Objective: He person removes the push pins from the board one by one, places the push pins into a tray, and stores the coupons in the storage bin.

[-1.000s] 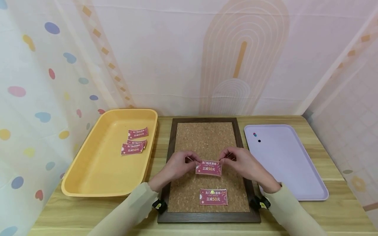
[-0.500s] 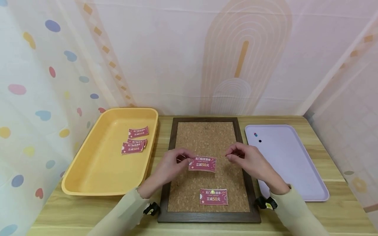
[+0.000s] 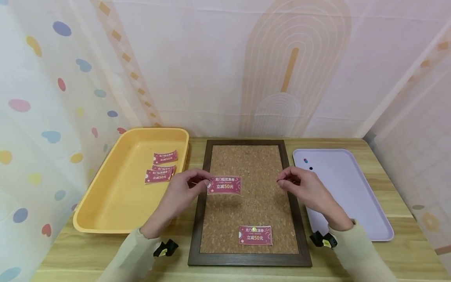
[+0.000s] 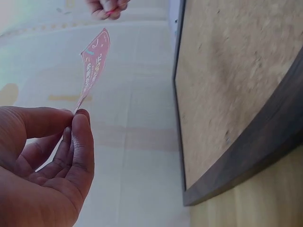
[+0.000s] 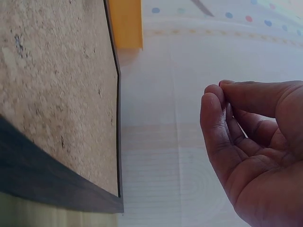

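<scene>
My left hand [image 3: 181,194] pinches the left edge of a pink coupon [image 3: 225,186], holding it above the left part of a framed corkboard [image 3: 246,162]. In the left wrist view the coupon [image 4: 97,61] bends outward from thumb and fingertips. Over the board's right side, my right hand [image 3: 310,192] pinches a small red push pin [image 4: 111,12], mostly hidden by the fingertips; only a speck of red shows in the right wrist view. Another coupon [image 3: 255,239] lies near the board's lower edge, with a yellow push pin [image 3: 254,229] at its top.
A deep yellow tray [image 3: 105,227] stands left of the board, with several more coupons [image 3: 158,176] in it. To the right lies a shallow lilac tray [image 3: 345,196]. It holds a black pin [image 3: 311,168] and a red-and-blue spot [image 3: 305,160]. A patterned curtain hangs behind.
My right hand has let go of the coupon's right edge and moved right. The left hand has carried the coupon left and farther up the board. The lower coupon has stayed put.
</scene>
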### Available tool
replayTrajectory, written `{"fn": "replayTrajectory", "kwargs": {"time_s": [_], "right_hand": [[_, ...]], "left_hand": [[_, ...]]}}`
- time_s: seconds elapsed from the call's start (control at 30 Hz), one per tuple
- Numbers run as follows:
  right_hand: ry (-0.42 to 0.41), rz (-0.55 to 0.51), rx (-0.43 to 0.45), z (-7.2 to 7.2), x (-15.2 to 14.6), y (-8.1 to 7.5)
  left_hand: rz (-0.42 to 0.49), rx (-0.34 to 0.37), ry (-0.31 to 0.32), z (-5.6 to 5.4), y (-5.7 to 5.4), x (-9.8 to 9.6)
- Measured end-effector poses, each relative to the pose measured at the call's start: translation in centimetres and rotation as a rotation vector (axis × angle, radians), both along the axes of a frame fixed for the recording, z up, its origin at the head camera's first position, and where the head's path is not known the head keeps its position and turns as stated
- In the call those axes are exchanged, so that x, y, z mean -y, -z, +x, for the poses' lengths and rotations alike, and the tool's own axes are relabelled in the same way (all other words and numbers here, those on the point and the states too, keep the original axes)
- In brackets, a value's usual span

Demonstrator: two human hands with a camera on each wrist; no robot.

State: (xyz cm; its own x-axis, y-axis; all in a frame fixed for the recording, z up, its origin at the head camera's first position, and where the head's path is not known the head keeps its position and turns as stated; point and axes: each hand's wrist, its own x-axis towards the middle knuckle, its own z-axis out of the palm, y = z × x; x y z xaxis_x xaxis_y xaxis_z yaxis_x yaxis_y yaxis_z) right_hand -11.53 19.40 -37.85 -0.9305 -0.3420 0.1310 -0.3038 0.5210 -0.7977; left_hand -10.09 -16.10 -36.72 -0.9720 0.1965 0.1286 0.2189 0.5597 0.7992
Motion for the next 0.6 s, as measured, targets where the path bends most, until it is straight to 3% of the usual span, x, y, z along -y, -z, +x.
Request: {"fn": "replayTrajectory", "kwargs": {"time_s": [0.37,0.6], "right_hand": [[0.052,-0.005,0.001,-0.7,-1.9,-0.6],[0.081,-0.03,-0.013,-1.2,-3.3,-1.0]], "left_hand": [[-0.051,-0.027,-0.056,-0.7,-2.0,3.4],[0.019,0.013,-0.067,-1.6,-2.9,6.0]]}}
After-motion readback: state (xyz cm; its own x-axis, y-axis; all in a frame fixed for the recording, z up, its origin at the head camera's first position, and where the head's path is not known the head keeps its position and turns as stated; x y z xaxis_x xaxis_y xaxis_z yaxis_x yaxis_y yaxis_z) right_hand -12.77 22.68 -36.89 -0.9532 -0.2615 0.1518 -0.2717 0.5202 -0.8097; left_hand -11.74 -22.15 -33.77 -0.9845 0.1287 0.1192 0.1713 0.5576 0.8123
